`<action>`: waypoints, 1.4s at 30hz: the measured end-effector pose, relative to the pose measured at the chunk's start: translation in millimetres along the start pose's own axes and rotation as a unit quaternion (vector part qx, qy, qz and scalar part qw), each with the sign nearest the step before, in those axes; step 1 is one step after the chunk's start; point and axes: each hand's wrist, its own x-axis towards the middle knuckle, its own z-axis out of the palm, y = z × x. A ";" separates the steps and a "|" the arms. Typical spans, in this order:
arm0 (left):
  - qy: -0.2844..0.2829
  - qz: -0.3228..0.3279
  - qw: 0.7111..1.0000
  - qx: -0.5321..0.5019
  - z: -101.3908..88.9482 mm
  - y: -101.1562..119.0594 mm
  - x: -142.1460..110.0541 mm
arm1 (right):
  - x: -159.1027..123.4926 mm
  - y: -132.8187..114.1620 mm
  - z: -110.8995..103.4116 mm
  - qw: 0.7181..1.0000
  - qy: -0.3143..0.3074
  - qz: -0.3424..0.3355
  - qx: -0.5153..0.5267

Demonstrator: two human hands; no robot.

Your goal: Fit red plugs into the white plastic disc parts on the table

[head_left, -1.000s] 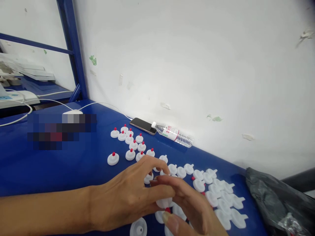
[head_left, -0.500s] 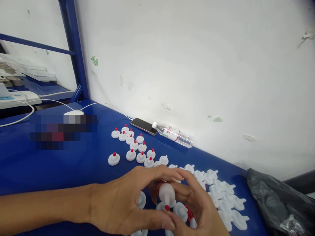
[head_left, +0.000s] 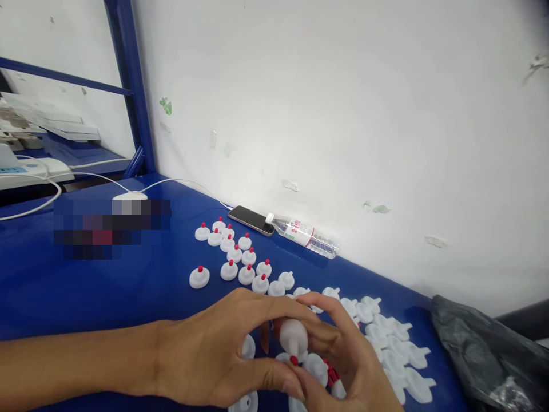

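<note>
A white plastic nozzle cap (head_left: 294, 335) with a red tip is held between my two hands, its spout pointing down toward me. The thumb of my left hand (head_left: 231, 349) presses by the red tip, and its fingers curl behind the cap. From the other side, my right hand (head_left: 349, 357) closes on the same cap with its thumb at the tip. Under and between the hands lie more white caps (head_left: 315, 369) and a small heap of red tips (head_left: 331, 373), partly hidden.
Red-tipped white caps (head_left: 246, 274) stand in rows beyond my left hand. Plain white caps (head_left: 392, 360) lie at right. A phone (head_left: 251, 220) on a cable and a plastic bottle (head_left: 304, 233) lie along the wall. A black bag (head_left: 484, 355) sits at the right edge of the blue table (head_left: 141, 286).
Both hands stay on the cap. The fingers and thumbs have shifted slightly around the cap and its red tip.
</note>
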 end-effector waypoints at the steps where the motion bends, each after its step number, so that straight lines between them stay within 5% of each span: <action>1: 0.003 0.023 0.999 0.032 -0.4 -0.3 0.1 | 1.2 -3.7 -0.3 0.999 -0.005 0.019 0.035; 4: -0.002 0.050 0.992 0.113 0.3 -4.5 -0.2 | 3.8 -10.5 -3.1 0.994 -0.011 0.062 0.086; 8: 0.022 0.033 0.984 0.173 1.5 -11.7 -0.1 | 6.2 -11.8 -7.6 0.996 -0.019 0.083 0.031; 15: 0.061 0.034 0.970 0.233 -6.0 -13.1 1.9 | 13.4 -10.5 -15.2 0.997 0.031 0.056 -0.031; 20: 0.088 0.036 0.903 0.420 -17.2 -10.7 4.6 | 15.9 -9.8 -24.1 0.982 0.111 0.024 -0.153; 24: 0.013 -0.043 0.848 0.528 -23.9 -9.0 7.8 | 17.4 -7.4 -31.6 0.957 0.117 -0.013 -0.264; 28: -0.092 -0.120 0.811 0.565 -24.6 -10.7 6.3 | 20.8 -0.8 -36.8 0.902 0.113 -0.092 -0.405; 31: -0.115 -0.123 0.799 0.577 -22.7 -17.1 2.3 | 23.5 4.3 -41.3 0.859 0.099 -0.145 -0.480; 34: -0.114 -0.126 0.785 0.596 -21.3 -22.7 0.4 | 25.1 6.5 -49.1 0.845 0.089 -0.138 -0.509; 38: -0.097 -0.125 0.787 0.596 -21.6 -20.2 3.8 | 27.6 5.9 -63.6 0.862 0.079 -0.066 -0.496; 42: -0.109 -0.077 0.838 0.530 -21.3 -12.2 6.0 | 30.8 5.3 -77.4 0.882 0.002 0.004 -0.471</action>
